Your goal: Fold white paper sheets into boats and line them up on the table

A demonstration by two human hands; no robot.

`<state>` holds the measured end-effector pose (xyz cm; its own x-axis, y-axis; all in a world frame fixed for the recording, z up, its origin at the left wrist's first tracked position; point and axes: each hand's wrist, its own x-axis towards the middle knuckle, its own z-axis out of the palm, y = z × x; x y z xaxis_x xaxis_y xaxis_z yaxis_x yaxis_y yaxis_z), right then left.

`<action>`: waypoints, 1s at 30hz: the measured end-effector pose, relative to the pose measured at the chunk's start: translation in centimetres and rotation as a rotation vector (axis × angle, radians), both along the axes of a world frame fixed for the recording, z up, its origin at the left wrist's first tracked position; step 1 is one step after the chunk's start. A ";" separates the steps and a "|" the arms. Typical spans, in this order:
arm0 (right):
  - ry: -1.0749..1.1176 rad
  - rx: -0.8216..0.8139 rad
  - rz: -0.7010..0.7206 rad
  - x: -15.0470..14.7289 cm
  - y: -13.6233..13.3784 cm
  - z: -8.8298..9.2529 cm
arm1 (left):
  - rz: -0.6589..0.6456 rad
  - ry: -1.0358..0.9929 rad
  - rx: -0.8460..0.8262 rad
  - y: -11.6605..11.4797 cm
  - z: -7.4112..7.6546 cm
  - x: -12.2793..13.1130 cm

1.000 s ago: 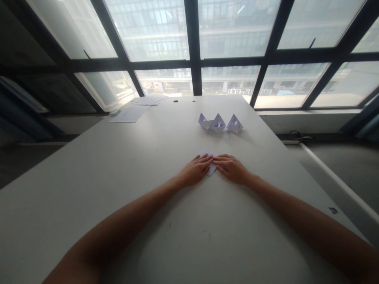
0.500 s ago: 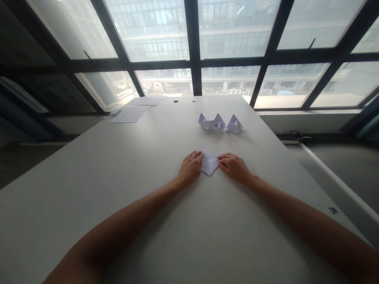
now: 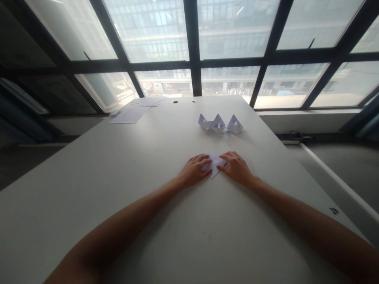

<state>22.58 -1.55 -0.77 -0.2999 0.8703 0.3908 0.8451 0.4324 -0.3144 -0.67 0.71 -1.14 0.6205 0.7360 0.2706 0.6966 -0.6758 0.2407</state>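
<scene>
A small dark mark sits on the right side of the white desk, but it is too small to read. The folded white paper lies flat on the desk in the middle, between the two hands. It has a corner that points back at the person.

Both arms reach forward and lean in, so the hands almost meet. The left hand is half curled and has hold of the left side of the paper, with its fingers on top and its thumb near the front corner. The right hand is bent too. It has hold of the right side, with its fingertips by the far edge and its thumb on the near part.

Past the hands stand three folded paper boats. Two touch, and one is just to the right. Flat sheets lie far off to the left, near the big windows.
</scene>
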 end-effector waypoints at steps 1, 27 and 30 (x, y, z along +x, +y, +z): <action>-0.022 -0.002 -0.029 -0.3 -0.4 0.1 | -0.007 -0.001 -0.001 0.0 0.0 0.0; 0.610 -0.155 -0.081 -1.4 -0.1 -0.6 | 0.216 -0.504 -0.231 1.3 0.0 -0.2; 0.619 -0.106 -0.077 -1.3 -0.1 -0.4 | 0.188 -0.588 -0.210 1.0 0.7 -0.1</action>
